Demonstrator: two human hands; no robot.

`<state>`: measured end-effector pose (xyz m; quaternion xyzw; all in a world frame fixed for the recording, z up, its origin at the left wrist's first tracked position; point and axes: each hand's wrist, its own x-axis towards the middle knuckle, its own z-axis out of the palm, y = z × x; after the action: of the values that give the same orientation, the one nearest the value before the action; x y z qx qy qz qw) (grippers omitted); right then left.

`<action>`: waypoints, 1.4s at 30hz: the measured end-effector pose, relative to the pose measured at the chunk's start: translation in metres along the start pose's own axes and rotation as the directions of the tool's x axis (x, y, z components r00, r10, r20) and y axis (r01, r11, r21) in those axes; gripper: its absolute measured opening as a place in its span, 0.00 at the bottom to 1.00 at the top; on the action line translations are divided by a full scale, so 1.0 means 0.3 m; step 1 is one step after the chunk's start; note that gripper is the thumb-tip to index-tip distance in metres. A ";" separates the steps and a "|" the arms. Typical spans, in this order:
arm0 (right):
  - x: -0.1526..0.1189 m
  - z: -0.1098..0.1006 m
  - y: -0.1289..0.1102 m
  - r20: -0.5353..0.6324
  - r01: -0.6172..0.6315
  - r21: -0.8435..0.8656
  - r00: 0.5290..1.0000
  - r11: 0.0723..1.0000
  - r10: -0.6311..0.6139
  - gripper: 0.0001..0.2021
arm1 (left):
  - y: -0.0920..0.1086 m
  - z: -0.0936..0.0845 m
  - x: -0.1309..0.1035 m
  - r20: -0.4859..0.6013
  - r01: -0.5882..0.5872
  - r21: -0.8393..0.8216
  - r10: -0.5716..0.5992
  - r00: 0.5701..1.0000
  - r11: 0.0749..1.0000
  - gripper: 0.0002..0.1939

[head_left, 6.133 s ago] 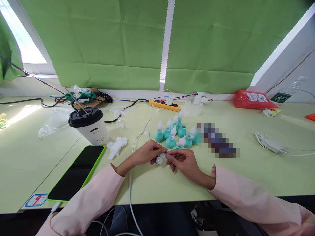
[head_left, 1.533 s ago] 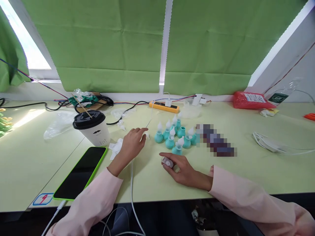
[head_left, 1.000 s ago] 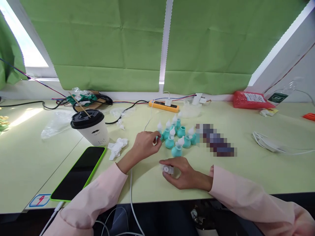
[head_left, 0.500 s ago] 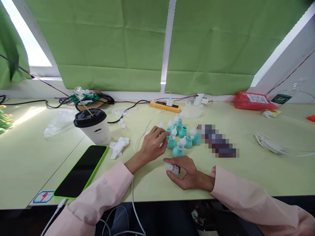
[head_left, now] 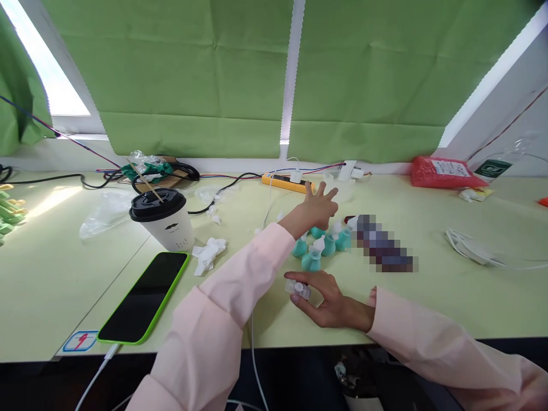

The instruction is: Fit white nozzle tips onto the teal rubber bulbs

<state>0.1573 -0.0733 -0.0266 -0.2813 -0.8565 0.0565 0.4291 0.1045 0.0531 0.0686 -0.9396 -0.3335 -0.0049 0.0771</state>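
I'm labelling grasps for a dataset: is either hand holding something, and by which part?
The right hand pinches a small clear plastic piece by its sides, between thumb and fingers. The left hand shows nothing held.

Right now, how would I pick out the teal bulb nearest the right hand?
Start at the orange power strip at the back of the table, then come forward to the teal bulbs. The one meant stands just beyond the right hand, closer to the table's front edge than any other visible bulb.
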 end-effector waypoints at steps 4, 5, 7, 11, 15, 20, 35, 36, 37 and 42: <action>0.002 -0.002 -0.001 -0.003 0.005 -0.005 1.000 1.000 -0.005 0.15 | -0.009 0.041 0.013 0.046 0.011 -0.017 -0.010 0.999 1.000 0.15; 0.002 -0.002 -0.001 -0.001 0.003 -0.009 1.000 1.000 -0.003 0.15 | -0.012 0.049 0.012 0.021 0.000 -0.013 0.000 1.000 1.000 0.13; 0.003 -0.002 0.000 0.009 -0.004 -0.018 1.000 1.000 0.004 0.14 | -0.017 0.059 0.010 -0.039 -0.023 0.013 0.023 0.999 1.000 0.10; 0.001 -0.001 0.002 0.031 -0.014 -0.009 0.999 1.000 0.014 0.14 | -0.024 0.044 0.001 -0.153 -0.015 0.014 0.017 0.988 1.000 0.07; -0.005 0.002 0.007 0.033 -0.085 -0.003 0.996 0.996 0.085 0.14 | -0.060 -0.027 -0.042 -0.284 0.009 -0.234 -0.077 0.956 0.972 0.07; -0.002 0.012 0.012 0.051 -0.222 0.084 0.975 0.971 0.218 0.12 | -0.124 -0.138 -0.180 -0.447 -0.257 -0.677 -0.107 0.888 0.690 0.10; 0.038 0.000 -0.003 0.061 -0.456 0.602 0.845 0.655 0.532 0.13 | -0.029 0.110 -0.436 0.295 0.161 -0.902 -0.299 0.907 -0.401 0.13; 0.041 0.001 -0.002 0.074 -0.459 0.625 0.840 0.632 0.537 0.14 | -0.029 0.137 -0.450 0.308 0.184 -0.899 -0.273 0.911 -0.398 0.12; 0.044 0.001 -0.002 0.076 -0.450 0.638 0.844 0.625 0.530 0.15 | -0.028 0.159 -0.461 0.319 0.202 -0.896 -0.258 0.912 -0.396 0.12; 0.042 0.005 -0.003 0.007 -0.399 0.615 0.865 0.680 0.502 0.14 | -0.029 0.210 -0.485 0.326 0.230 -0.907 -0.242 0.914 -0.354 0.09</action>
<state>0.1499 -0.0672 -0.0183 -0.3376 -0.6599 0.4043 0.5359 -0.0168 -0.0218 -0.0012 -0.5264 -0.3801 -0.2879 -0.7040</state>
